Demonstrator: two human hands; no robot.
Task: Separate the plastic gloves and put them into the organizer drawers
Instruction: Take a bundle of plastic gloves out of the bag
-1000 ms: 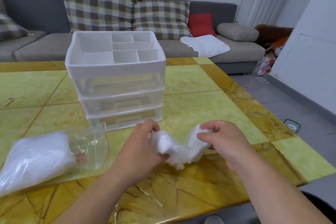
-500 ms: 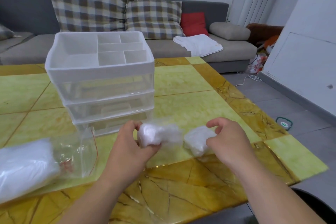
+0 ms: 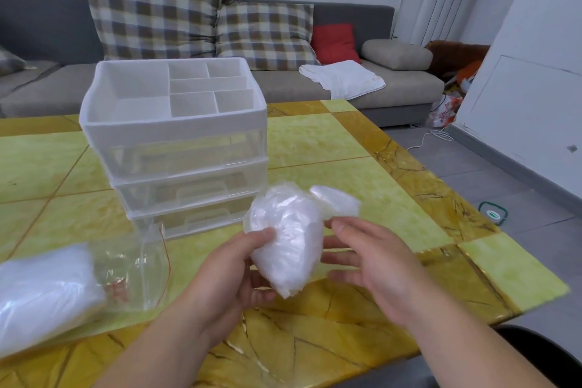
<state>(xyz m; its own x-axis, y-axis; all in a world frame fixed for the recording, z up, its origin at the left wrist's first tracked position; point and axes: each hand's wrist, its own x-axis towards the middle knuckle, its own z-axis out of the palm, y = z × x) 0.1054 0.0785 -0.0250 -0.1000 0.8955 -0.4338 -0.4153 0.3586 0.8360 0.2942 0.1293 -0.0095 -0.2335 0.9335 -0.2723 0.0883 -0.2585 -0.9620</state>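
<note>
A long grey fabric sofa (image 3: 406, 88) runs across the back, carrying plaid cushions (image 3: 148, 9), a red cushion (image 3: 333, 42) and a crumpled white cloth (image 3: 343, 79); in front of it spreads a glossy table of yellow-green and amber marbled squares (image 3: 315, 142). On the table stands a white-and-clear plastic organizer (image 3: 176, 148) with a divided open tray on top and three drawers below, all pushed in; at the left lies a clear zip bag stuffed with white plastic gloves (image 3: 63, 287), its open mouth overlapping the lowest drawer's corner in the view. Above the near table edge, in front of the drawers, is a bunched wad of translucent white plastic gloves (image 3: 286, 242); a smaller fold (image 3: 337, 201) sticks out at its upper right. The left hand (image 3: 220, 280) grips the wad, thumb across its front and fingers curled beneath; the right hand (image 3: 371, 261) is spread with fingers straight just beside it, and contact cannot be told.
</note>
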